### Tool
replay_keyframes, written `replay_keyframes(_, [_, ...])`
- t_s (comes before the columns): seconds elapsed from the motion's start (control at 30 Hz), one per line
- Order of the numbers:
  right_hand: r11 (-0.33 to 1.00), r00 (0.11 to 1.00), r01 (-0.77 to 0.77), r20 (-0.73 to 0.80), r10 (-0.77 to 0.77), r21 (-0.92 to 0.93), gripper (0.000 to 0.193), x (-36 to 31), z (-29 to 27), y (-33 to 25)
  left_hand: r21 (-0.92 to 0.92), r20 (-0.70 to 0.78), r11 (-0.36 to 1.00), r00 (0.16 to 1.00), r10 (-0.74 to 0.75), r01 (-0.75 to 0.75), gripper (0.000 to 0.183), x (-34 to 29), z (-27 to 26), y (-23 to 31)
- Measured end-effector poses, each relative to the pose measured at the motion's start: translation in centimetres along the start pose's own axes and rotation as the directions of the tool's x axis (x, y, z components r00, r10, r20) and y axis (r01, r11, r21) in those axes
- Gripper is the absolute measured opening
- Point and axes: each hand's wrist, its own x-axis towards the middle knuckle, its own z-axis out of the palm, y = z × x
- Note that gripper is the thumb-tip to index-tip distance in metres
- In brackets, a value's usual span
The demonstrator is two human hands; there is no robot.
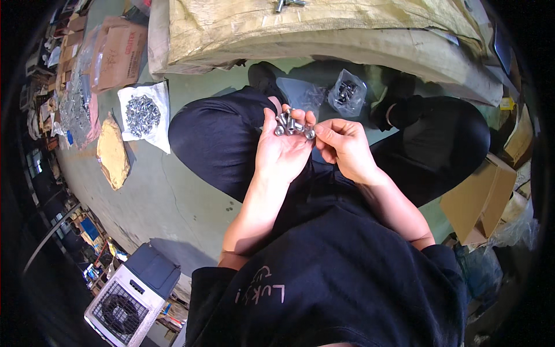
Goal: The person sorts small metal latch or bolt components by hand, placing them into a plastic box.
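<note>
Palm up, my left hand [277, 155] cups several shiny metal bolts [291, 124], its fingers curled up around them. My right hand [351, 151] meets it from the right, thumb and forefinger pinched on one bolt [310, 134] whose round end faces up. The rest of that bolt is hidden by the fingers. Beyond my hands, on the floor between my legs, lies a clear plastic bag [347, 92] of dark metal parts. Another flat clear bag [300, 92] with small parts is beside it.
A white bag [143, 117] of loose metal fasteners lies left of my knee, by a yellowish flat piece [112, 153] and a brown carton [118, 53]. A covered low stack [324, 52] bounds the far side, metal pieces [289, 4] on top. A fan unit [124, 306] stands lower left, an open carton [481, 199] right.
</note>
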Motion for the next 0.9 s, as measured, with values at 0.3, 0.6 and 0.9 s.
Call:
replay_keyframes(0.3, [0.932, 0.980, -0.148, 0.178, 0.092, 0.331, 0.017, 0.3, -0.4, 0.0, -0.073, -0.059, 0.996, 0.996, -0.065, 0.061, 0.042, -0.6, 0.2, 0.5])
replay_keyframes(0.6, [0.960, 0.994, 0.025, 0.100, -0.055, 0.279, 0.018, 0.0, -0.7, -0.5, 0.027, 0.012, 0.998, 0.999, -0.049, 0.049, 0.031, -0.9, 0.5, 0.2])
replay_keyframes(0.9, [0.878, 0.962, -0.111, 0.271, -0.023, 0.466, 0.016, 0.5, -0.8, -0.6, 0.699, 0.170, 0.686, 0.978, 0.118, -0.204, 0.017, -2.9, 0.4, -0.1])
